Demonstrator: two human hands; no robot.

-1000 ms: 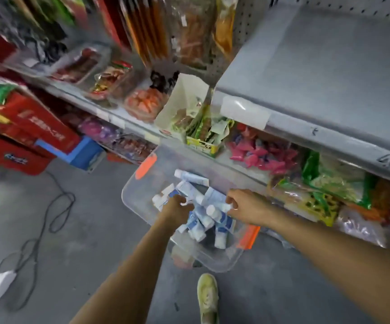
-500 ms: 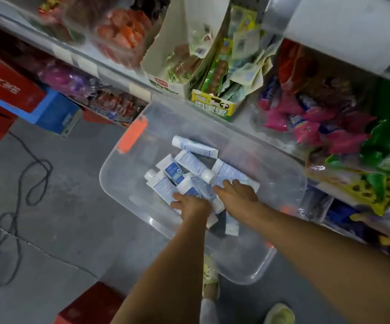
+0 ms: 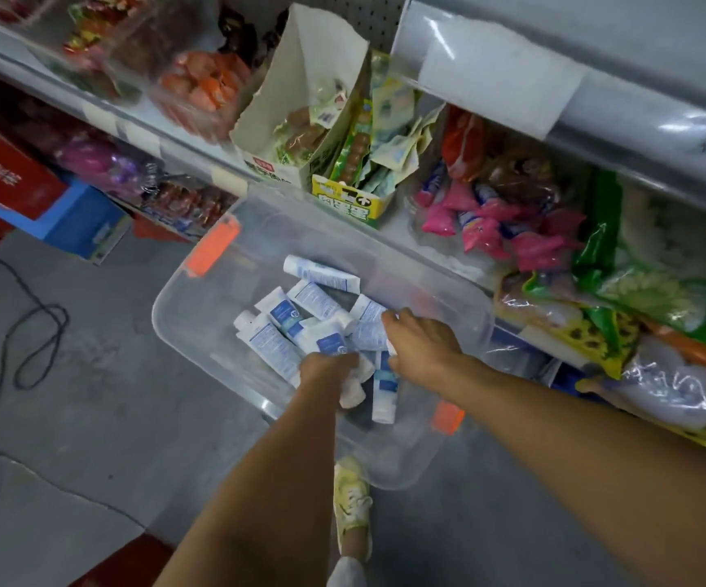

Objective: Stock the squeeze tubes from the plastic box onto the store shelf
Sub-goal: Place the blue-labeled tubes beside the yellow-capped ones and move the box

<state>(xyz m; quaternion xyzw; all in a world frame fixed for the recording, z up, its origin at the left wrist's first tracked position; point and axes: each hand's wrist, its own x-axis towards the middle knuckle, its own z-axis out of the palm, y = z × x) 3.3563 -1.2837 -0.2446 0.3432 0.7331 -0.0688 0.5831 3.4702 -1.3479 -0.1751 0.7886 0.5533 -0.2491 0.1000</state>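
view: head, looking down along both my arms
squeeze tubes (image 3: 319, 305): loose heap at the bottom of the plastic box (image 3: 198, 328)
store shelf (image 3: 660, 57): grey and bare, up and to my right, well apart from the box
left hand (image 3: 328, 368): fingers curled round a white tube at the near edge of the heap
right hand (image 3: 421, 345): lies on the heap, fingers hidden; I cannot tell if it grips
key relation: the loose tubes lie ahead and left of both hands, long axes mostly slanted; my left hand is nearer
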